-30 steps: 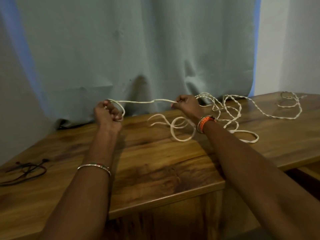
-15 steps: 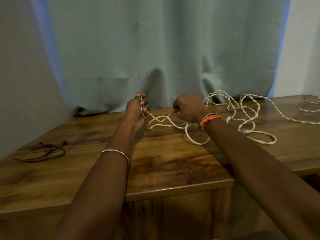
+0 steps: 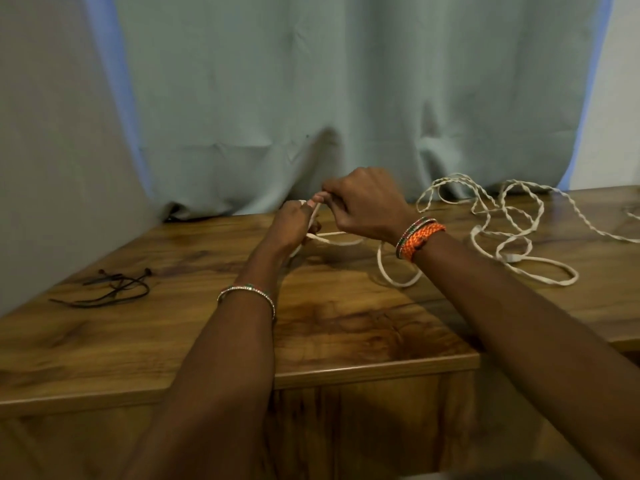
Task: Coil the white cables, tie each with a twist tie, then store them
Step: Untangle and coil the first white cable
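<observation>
We see thin dark twist ties (image 3: 110, 289) lying tangled at the left of the glossy wooden tabletop (image 3: 346, 327). Mid-frame, our left hand (image 3: 292, 225) grips a loop of smooth white cable (image 3: 398, 277), touching our right hand (image 3: 369, 206), which pinches the same strand. Rightward, the cable's twisted remainder sprawls loosely across the wood.

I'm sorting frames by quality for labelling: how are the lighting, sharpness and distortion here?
Head view: dim, warm indoor light, with a soft sheen on the wooden table and faint shadows under the forearms; the left hand and right hand are slightly motion-blurred where they grip the white cable, the black ties look soft, and wide-angle stretch bends the table's near edge.
</observation>
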